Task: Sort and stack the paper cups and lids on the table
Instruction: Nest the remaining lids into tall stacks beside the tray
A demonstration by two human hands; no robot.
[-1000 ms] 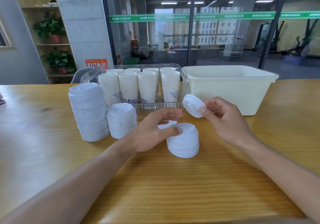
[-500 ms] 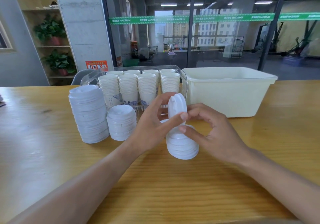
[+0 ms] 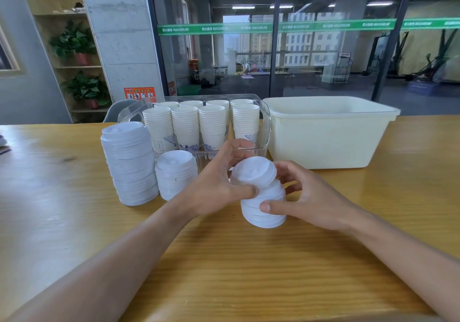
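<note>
Two lid stacks (image 3: 129,162) stand finished beside the cups (image 3: 199,125); left hand (image 3: 219,184) pinches a tilted lid (image 3: 254,171) onto a third stack (image 3: 266,207), steadied by the right hand (image 3: 306,197).

Clear tray (image 3: 267,122): holds stacked paper cups (image 3: 199,125). Bin (image 3: 328,135) just right of tray. Tall lid stack (image 3: 129,165) at tray's front left; short lid stack (image 3: 175,174) before tray; third lid stack (image 3: 266,204) nearer, front right.
</note>
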